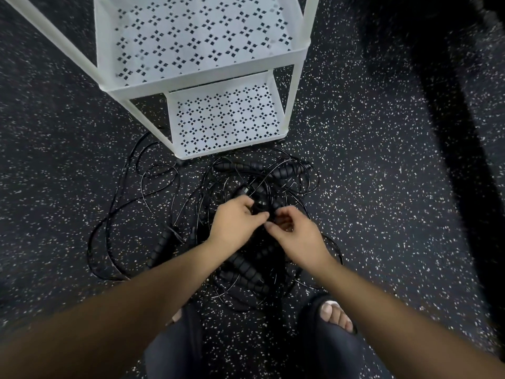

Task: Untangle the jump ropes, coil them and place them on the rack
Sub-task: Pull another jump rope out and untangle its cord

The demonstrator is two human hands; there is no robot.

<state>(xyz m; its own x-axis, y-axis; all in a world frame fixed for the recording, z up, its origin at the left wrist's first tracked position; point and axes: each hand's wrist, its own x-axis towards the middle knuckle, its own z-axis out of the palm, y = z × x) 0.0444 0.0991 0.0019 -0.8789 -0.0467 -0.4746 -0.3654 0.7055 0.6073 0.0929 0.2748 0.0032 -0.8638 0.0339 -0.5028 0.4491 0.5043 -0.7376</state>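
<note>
- Floor [382, 165]: black, with small white specks all over; a dark shadowed band crosses its right side.
- Rack [205, 79]: white metal with perforated shelves, standing on the floor at top centre. Two tiers are in view, and the lower shelf [226, 150] sits close to the floor.
- Jump ropes [246, 269]: thin black cords in one tangled heap on the floor just in front of the rack, with loose loops [153, 175] spreading left past the rack's corner.
- Ribbed handles: black, one at the heap's left edge [162, 246], others near the rack [284, 173].
- Feet: right foot [336, 315] in a black open-toed sandal beside the heap; left foot [177, 314] mostly hidden.
</note>
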